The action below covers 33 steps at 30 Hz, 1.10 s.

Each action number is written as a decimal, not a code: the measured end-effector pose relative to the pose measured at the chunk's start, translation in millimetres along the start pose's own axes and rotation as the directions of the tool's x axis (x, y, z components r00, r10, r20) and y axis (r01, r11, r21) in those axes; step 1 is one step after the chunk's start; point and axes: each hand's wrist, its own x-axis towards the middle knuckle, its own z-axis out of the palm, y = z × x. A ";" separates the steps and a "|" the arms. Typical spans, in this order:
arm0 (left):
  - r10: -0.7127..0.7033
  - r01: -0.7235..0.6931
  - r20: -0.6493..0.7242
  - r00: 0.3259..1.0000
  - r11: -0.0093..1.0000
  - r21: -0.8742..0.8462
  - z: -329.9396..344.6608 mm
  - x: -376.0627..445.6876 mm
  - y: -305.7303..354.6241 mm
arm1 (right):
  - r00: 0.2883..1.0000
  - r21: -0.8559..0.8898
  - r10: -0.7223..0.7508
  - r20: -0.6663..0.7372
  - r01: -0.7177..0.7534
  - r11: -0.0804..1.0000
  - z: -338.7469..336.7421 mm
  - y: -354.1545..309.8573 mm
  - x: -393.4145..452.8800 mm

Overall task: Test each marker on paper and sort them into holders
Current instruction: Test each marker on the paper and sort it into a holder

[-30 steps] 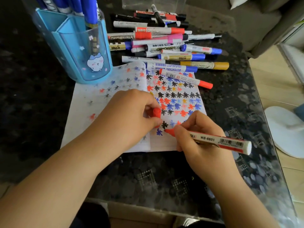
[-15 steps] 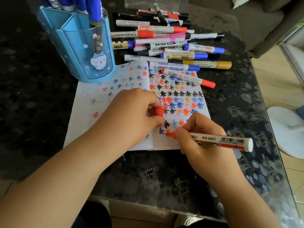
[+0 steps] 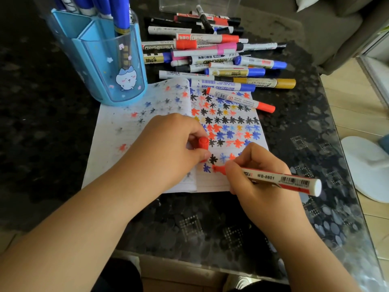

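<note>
In the head view, a red whiteboard marker (image 3: 280, 179) is gripped near its tip by the curled fingers of the right hand (image 3: 261, 180); its red tip is set against the paper (image 3: 126, 131) beside a blue star mark, and its white barrel is tilted out to the right over the table (image 3: 305, 131). A red cap (image 3: 203, 143) is pinched between the thumb and fingers of the left hand (image 3: 168, 148), which is rested on the paper just left of the marker tip. The paper, an open lined notebook, is laid flat on the dark speckled table and is covered on its right page with rows of black, red, blue and yellow star marks; fainter marks are seen on the left page. A blue holder (image 3: 109, 66) with a cartoon figure is stood at the far left corner of the paper, and blue-capped markers are held upright in it. A loose pile of markers (image 3: 210, 57) is spread beyond the paper, and two of them, one blue-capped and one red-capped (image 3: 240, 99), are laid across its far edge. A clear holder (image 3: 183, 4) is partly seen behind the pile.
</note>
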 end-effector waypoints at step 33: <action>0.067 0.242 0.380 0.923 0.666 -0.706 1.7 -18.7 19.4 | 0.980 0.643 0.167 -0.112 -0.056 0.764 -13.2 -26.8 1.9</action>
